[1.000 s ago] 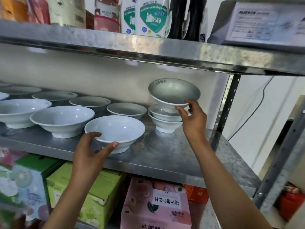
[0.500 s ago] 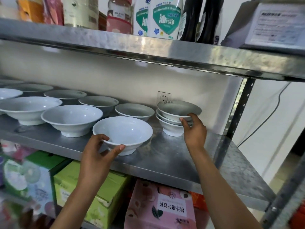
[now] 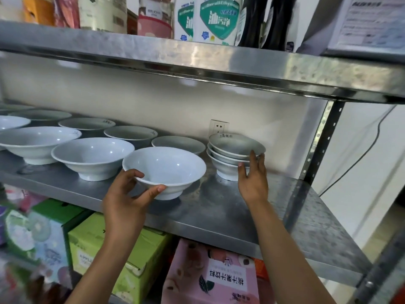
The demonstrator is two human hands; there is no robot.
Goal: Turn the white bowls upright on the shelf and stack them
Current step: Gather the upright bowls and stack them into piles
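Several white bowls stand upright on the steel shelf [image 3: 230,207]. My left hand [image 3: 126,194] grips the front bowl [image 3: 166,165] by its near rim and side, fingers over the rim and thumb under it. At the back right is a stack of three bowls [image 3: 232,154]. My right hand [image 3: 254,174] has straight fingers touching the near side of that stack, holding nothing. More upright bowls [image 3: 92,156] run in two rows toward the left.
The upper shelf [image 3: 197,60] hangs low over the bowls and carries bottles and pouches. A shelf post [image 3: 317,141] stands right of the stack. A wall socket [image 3: 219,128] sits behind it. Cardboard boxes [image 3: 210,275] fill the shelf below.
My right hand lowered the tilted bowl onto the stack, making three, and has let go with fingers straightening. My left hand closed its grip on the front bowl.
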